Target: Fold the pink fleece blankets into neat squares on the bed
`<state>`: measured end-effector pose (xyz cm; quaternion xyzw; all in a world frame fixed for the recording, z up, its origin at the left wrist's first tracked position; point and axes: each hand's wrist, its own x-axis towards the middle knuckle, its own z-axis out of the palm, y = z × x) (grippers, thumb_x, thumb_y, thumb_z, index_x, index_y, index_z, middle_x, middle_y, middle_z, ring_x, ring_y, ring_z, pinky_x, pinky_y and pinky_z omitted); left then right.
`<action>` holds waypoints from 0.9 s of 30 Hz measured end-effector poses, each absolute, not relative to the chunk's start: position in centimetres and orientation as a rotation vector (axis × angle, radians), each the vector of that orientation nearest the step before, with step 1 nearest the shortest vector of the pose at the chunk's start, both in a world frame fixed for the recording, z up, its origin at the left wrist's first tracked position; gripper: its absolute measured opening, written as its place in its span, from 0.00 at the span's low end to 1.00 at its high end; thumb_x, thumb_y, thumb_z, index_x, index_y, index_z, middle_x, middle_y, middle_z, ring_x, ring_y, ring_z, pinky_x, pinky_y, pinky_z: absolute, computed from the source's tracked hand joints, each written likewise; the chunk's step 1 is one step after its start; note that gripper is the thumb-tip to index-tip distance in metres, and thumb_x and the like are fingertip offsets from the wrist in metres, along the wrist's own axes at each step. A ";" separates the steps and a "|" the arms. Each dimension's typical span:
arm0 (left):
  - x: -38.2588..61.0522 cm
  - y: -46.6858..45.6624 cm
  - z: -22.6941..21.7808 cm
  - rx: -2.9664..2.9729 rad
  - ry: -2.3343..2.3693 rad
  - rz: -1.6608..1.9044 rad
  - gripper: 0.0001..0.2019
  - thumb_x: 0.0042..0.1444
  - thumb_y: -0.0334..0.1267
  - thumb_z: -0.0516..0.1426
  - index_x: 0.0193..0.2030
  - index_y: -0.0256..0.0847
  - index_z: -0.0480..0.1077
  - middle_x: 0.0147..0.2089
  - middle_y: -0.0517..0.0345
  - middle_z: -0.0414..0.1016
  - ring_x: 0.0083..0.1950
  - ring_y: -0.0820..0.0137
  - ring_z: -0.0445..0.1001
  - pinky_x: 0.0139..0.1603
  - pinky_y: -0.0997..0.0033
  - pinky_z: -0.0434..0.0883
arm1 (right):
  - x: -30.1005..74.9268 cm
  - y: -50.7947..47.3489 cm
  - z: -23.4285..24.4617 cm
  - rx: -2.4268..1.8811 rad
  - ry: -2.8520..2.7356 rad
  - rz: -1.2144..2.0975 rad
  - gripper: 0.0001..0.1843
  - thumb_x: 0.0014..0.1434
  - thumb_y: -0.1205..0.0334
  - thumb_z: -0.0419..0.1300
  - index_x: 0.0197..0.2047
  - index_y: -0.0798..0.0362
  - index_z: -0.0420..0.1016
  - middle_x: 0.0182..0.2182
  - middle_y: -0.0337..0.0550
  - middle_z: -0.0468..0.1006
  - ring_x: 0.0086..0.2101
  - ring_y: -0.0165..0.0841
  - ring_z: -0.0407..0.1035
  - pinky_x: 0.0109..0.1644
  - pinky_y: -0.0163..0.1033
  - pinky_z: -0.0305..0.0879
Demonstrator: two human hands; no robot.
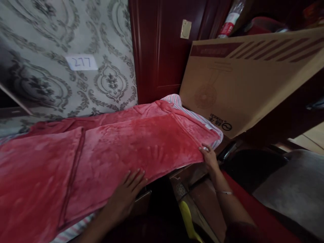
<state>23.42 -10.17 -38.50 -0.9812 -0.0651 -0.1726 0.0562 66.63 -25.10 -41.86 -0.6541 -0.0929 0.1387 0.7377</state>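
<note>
A red plush blanket (pixel 121 145) lies folded in a long strip, with a raised fold across its left part. My left hand (pixel 129 189) rests on its near edge, fingers stretched out and flat. At the blanket's right near corner, my right hand (pixel 210 158) has its fingers closed on the edge; the underside of that grip is hidden. A striped sheet (pixel 174 99) shows from under the blanket at the far right end and along the near left edge. Faint finger marks are pressed into the pile between my hands.
A large cardboard box (pixel 222 81) stands beyond the blanket's right end, with a bottle (pixel 231 22) behind its top edge. A dark red door (pixel 159 50) and a patterned wall (pixel 108 81) bound the far side. Below lies a yellow object (pixel 186 216); a grey cushion-like surface (pixel 291 189) is right.
</note>
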 end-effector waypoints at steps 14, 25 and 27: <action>28.6 -10.9 -35.9 -3.177 -0.531 -0.454 0.34 0.61 0.33 0.57 0.74 0.45 0.57 0.77 0.43 0.53 0.77 0.46 0.51 0.72 0.33 0.56 | 60.7 -24.0 -42.8 -1.015 -0.123 0.490 0.19 0.45 0.52 0.71 0.40 0.47 0.76 0.35 0.38 0.83 0.38 0.39 0.79 0.42 0.46 0.79; 27.0 -9.7 -34.5 -4.058 -0.901 -0.893 0.29 0.63 0.48 0.58 0.70 0.49 0.64 0.74 0.48 0.61 0.74 0.56 0.61 0.74 0.45 0.58 | 57.2 -16.3 -32.9 -1.145 -0.342 0.315 0.16 0.44 0.50 0.70 0.30 0.51 0.72 0.26 0.39 0.78 0.29 0.36 0.74 0.32 0.40 0.75; 26.9 -8.1 -33.4 -4.066 -1.440 -1.500 0.27 0.63 0.49 0.59 0.68 0.48 0.66 0.72 0.46 0.65 0.70 0.56 0.67 0.70 0.47 0.64 | 54.1 -14.1 -30.9 -1.291 -0.550 0.309 0.20 0.48 0.45 0.68 0.25 0.49 0.67 0.20 0.36 0.70 0.24 0.33 0.68 0.26 0.38 0.68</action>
